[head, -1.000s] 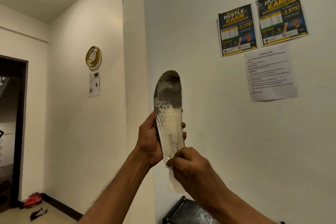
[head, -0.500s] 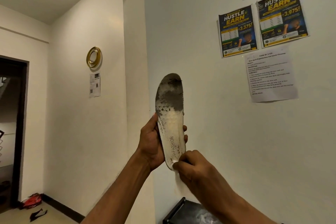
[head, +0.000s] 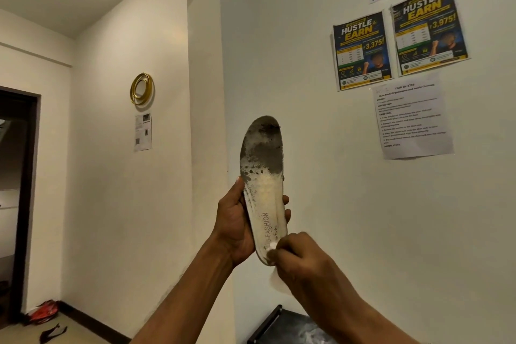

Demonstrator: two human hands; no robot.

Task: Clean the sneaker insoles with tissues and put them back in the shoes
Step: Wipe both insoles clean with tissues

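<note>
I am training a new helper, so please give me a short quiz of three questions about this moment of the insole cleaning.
1. True or false: the left hand holds the insole upright.
2. Which part of the insole is darkest? A) the top end B) the bottom end C) the middle
3. Fill in: the right hand presses a ____ against the insole's bottom end.
Key: 1 true; 2 A; 3 tissue.

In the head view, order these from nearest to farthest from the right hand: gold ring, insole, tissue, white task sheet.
1. tissue: pinched in the right hand itself.
2. insole: just left, its lower end under the tissue.
3. white task sheet: on the near wall, up and right.
4. gold ring: on the farther wall, far left.
</note>
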